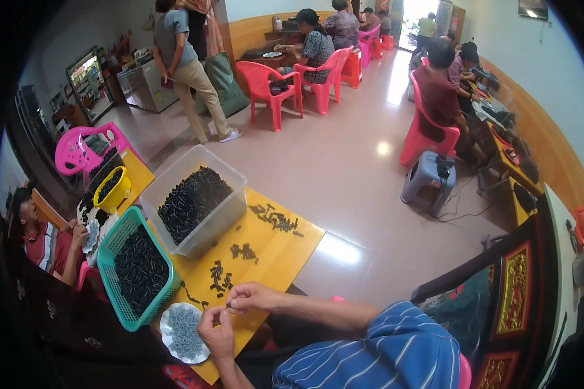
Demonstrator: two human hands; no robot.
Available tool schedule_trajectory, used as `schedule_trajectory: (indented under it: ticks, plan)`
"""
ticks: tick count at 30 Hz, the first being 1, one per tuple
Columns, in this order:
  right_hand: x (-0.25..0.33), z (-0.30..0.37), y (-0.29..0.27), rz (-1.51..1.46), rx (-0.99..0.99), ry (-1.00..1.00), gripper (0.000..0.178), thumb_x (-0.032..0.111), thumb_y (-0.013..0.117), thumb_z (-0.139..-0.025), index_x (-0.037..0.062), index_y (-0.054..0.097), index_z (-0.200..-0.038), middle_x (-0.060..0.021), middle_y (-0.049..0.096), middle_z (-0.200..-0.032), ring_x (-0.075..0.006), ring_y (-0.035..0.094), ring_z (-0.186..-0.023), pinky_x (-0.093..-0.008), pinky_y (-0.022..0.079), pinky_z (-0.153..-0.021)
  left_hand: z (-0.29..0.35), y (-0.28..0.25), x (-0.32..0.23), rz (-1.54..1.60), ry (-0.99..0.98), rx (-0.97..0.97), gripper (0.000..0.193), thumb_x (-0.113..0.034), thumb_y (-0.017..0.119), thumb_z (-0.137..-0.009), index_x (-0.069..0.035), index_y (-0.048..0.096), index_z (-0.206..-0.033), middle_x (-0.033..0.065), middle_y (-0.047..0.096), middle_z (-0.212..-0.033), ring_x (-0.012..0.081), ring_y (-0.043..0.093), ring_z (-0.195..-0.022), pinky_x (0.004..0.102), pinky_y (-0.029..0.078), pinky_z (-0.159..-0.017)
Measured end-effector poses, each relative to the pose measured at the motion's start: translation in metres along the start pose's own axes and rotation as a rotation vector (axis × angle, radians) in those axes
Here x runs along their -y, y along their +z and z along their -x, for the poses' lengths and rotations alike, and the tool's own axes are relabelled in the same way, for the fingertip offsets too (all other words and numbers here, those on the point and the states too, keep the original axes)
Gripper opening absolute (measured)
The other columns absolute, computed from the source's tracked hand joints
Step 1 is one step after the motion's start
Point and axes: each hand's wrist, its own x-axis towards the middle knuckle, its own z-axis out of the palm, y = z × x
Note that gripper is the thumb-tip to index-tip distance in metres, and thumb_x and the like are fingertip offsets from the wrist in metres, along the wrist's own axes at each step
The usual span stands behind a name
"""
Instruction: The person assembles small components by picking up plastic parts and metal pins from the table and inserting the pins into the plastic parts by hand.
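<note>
My left hand [217, 332] and my right hand [253, 297] meet over the near edge of the yellow table [276, 253]. Thumbs and fingers of both are pinched together around a small dark piece [229, 305], too small to make out fully. Beside my left hand stands a white scalloped plate [167, 338] heaped with small grey screw-like parts [187, 329]. Just beyond my fingers lies a loose group of short black pieces [219, 277]. More black pieces [243, 252] and a wider scatter of them [276, 219] lie further off on the table.
A green basket [119, 293] and a clear plastic bin [238, 206], both full of black pieces, line the table's left side. Behind them are a yellow tub [112, 201] and a seated person [45, 246]. A grey stool [428, 180] with cables stands right; others sit on red chairs [276, 84].
</note>
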Motion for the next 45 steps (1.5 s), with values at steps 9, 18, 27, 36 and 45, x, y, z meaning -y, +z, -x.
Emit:
schedule_trajectory:
  ticks: [9,18,27,36,45]
  plan:
    - [-0.003,-0.007,0.003,0.002,0.019,-0.031,0.009,0.012,0.065,-0.1,0.004,0.066,-0.104,-0.0014,0.068,-0.091,-0.0085,0.06,-0.08,-0.0239,0.049,-0.072,0.002,-0.001,0.009,-0.011,-0.065,-0.046,0.006,-0.004,0.068,-0.091,0.001,0.066,-0.088,-0.0016,0.059,-0.071,0.0043,0.05,-0.061,0.0238,0.04,-0.056]
    - [-0.023,0.0,0.0,0.35,-0.136,-0.189,0.015,0.018,0.072,-0.096,0.006,0.071,-0.105,0.0023,0.066,-0.086,-0.0059,0.059,-0.08,-0.0239,0.049,-0.071,0.003,-0.006,0.002,-0.141,-0.121,0.078,0.006,-0.003,0.069,-0.091,0.004,0.068,-0.092,0.0051,0.065,-0.075,0.0102,0.057,-0.069,0.0281,0.047,-0.063]
    - [0.024,0.012,-0.009,-0.093,0.066,0.151,0.016,0.013,0.069,-0.098,0.0038,0.067,-0.112,-0.003,0.071,-0.098,-0.0097,0.066,-0.091,-0.0262,0.053,-0.085,0.0,-0.006,-0.007,0.443,-0.405,0.196,0.012,-0.007,0.075,-0.092,0.002,0.072,-0.099,0.0036,0.074,-0.088,0.0057,0.066,-0.078,0.0231,0.052,-0.069]
    - [0.029,0.011,-0.019,-0.309,-0.227,0.072,0.017,0.015,0.07,-0.098,0.0072,0.066,-0.113,-0.0045,0.071,-0.099,-0.0121,0.066,-0.087,-0.0263,0.054,-0.084,-0.037,-0.001,0.039,-0.47,-0.063,0.09,0.019,-0.006,0.075,-0.085,-0.004,0.074,-0.103,0.0086,0.072,-0.091,0.0197,0.067,-0.074,0.0316,0.053,-0.071]
    - [0.033,0.011,-0.022,-0.333,-0.281,0.092,0.019,0.015,0.07,-0.098,0.0078,0.066,-0.115,-0.004,0.072,-0.1,-0.0106,0.067,-0.084,-0.026,0.055,-0.082,-0.049,0.012,0.061,-0.711,0.09,0.187,0.016,-0.011,0.076,-0.081,-0.008,0.074,-0.097,0.0094,0.071,-0.095,0.0321,0.068,-0.093,0.0437,0.055,-0.081]
